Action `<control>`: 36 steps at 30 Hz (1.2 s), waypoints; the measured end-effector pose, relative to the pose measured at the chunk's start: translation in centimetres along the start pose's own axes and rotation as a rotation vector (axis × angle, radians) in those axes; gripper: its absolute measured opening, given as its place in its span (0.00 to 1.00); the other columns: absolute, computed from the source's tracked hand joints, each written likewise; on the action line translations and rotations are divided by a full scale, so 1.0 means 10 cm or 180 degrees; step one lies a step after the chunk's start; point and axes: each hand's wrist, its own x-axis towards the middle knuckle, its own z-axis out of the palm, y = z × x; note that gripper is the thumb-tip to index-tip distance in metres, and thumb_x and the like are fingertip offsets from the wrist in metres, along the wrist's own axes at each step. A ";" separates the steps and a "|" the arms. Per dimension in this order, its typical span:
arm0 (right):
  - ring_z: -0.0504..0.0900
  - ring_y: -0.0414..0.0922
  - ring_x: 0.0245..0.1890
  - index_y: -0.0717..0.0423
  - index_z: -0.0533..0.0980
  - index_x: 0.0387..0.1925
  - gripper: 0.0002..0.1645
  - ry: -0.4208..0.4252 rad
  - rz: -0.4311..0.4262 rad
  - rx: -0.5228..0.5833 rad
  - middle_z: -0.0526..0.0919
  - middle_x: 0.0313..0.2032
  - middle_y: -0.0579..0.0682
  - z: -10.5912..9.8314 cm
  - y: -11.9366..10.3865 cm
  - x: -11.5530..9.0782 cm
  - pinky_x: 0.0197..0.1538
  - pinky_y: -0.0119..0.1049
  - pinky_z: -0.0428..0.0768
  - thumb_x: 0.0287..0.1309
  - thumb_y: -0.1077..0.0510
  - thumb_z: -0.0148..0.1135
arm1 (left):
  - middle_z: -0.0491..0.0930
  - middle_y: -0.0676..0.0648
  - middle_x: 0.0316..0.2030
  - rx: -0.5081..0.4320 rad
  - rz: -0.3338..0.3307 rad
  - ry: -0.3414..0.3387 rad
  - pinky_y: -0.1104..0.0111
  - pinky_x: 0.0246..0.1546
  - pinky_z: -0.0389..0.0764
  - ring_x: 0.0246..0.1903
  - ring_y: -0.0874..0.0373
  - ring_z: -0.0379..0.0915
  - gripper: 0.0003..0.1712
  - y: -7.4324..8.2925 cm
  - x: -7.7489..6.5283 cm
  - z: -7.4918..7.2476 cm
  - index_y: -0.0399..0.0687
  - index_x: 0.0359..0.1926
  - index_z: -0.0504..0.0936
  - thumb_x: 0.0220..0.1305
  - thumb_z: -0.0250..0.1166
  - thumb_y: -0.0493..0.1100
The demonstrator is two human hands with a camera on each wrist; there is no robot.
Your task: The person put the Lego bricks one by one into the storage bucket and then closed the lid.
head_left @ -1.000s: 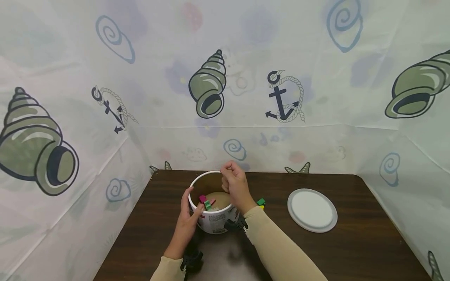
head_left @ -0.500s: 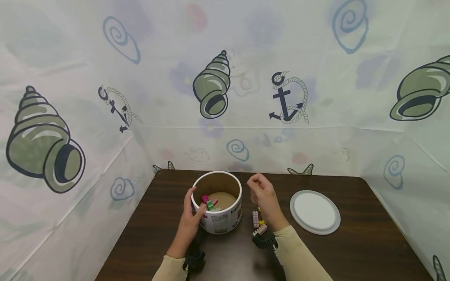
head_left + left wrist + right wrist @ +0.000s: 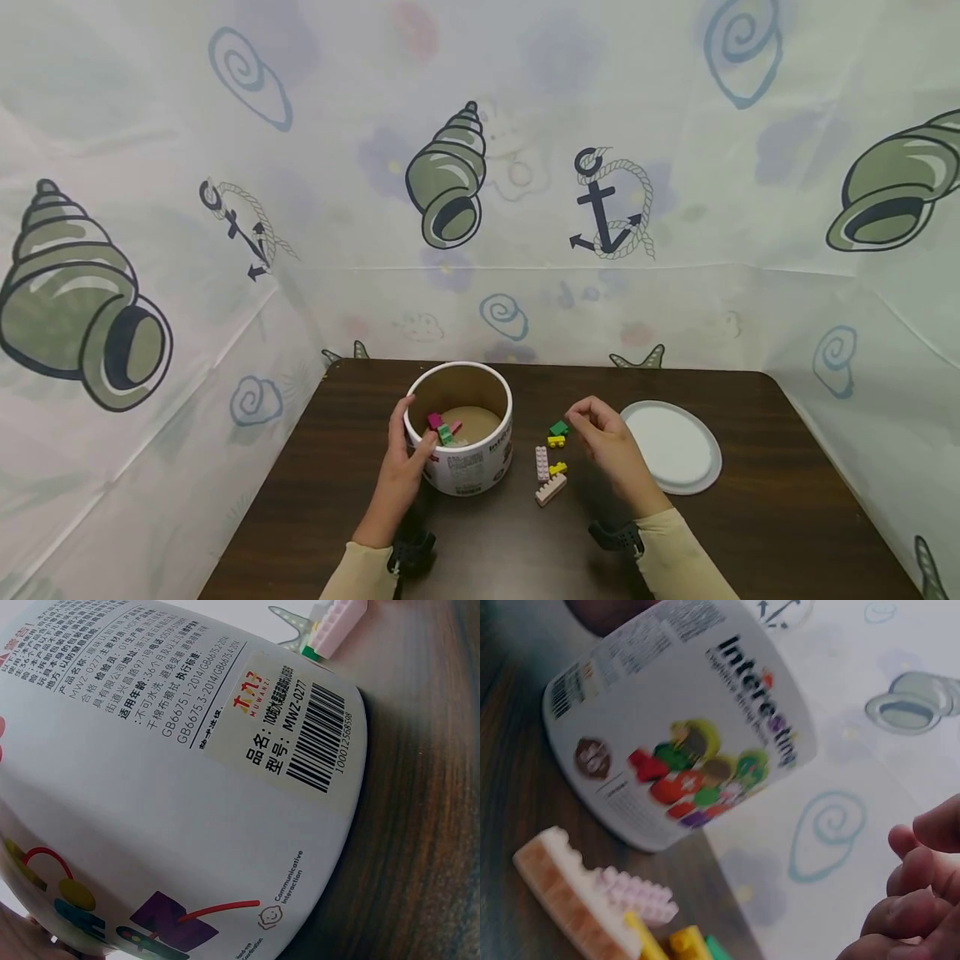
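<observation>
A round white tub stands on the table, printed with text and fruit pictures in the wrist views. My left hand holds its left side, thumb at the near rim and fingers along the outer wall. Inside lie a few toy building blocks, among them a magenta block and a green block. My right hand hovers right of the loose blocks, fingers loosely bent, nothing seen between them. Closest to it are a dark green block and a yellow block.
Nearer me lie a long pink block, a second yellow block and a pale pink block. A white round lid lies flat, partly behind my right forearm. Patterned cloth walls the dark wooden table at back and sides.
My right hand has moved from over the tub's rim rightward, past the loose blocks, uncovering them. My left hand keeps its hold, and the tub stays in place.
</observation>
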 end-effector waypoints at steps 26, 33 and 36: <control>0.73 0.40 0.15 0.53 0.86 0.48 0.14 -0.1277 0.0064 -0.0534 0.82 0.30 0.58 -0.14 0.82 0.08 0.21 0.36 0.79 0.66 0.51 0.77 | 0.43 0.42 0.87 0.0050 -0.0039 -0.0049 0.26 0.78 0.48 0.85 0.32 0.45 0.43 -0.02 0.04 -0.01 0.77 0.85 0.49 0.81 0.61 0.49; 0.75 0.40 0.16 0.48 0.88 0.52 0.17 -0.1411 -0.0021 -0.0793 0.81 0.30 0.50 -0.16 0.85 0.10 0.21 0.37 0.81 0.62 0.52 0.80 | 0.45 0.42 0.87 0.0036 -0.0038 -0.0054 0.24 0.77 0.47 0.85 0.33 0.45 0.43 -0.03 0.04 0.00 0.78 0.85 0.49 0.81 0.62 0.49; 0.76 0.40 0.17 0.48 0.88 0.52 0.17 -0.1461 -0.0039 -0.0847 0.81 0.30 0.49 -0.16 0.83 0.11 0.22 0.37 0.82 0.63 0.53 0.80 | 0.45 0.41 0.87 0.0008 -0.0026 -0.0053 0.26 0.78 0.49 0.84 0.34 0.47 0.43 -0.02 0.04 0.01 0.77 0.85 0.49 0.81 0.62 0.49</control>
